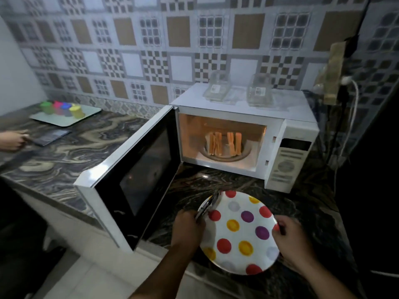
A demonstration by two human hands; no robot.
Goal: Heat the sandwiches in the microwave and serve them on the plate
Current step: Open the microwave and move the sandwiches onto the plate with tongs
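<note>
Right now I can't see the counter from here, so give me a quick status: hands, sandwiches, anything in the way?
Left hand grips tongs; right hand holds plate rim. Sandwiches upright inside lit microwave. Door wide open, path clear.

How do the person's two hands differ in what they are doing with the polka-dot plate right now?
The left hand grips metal tongs that lie over the plate's left rim; the right hand pinches the plate's right rim directly and holds no tool. The left hand is nearer the open microwave door; the right hand is on the far side from it. Both are at the plate's edge.
</note>
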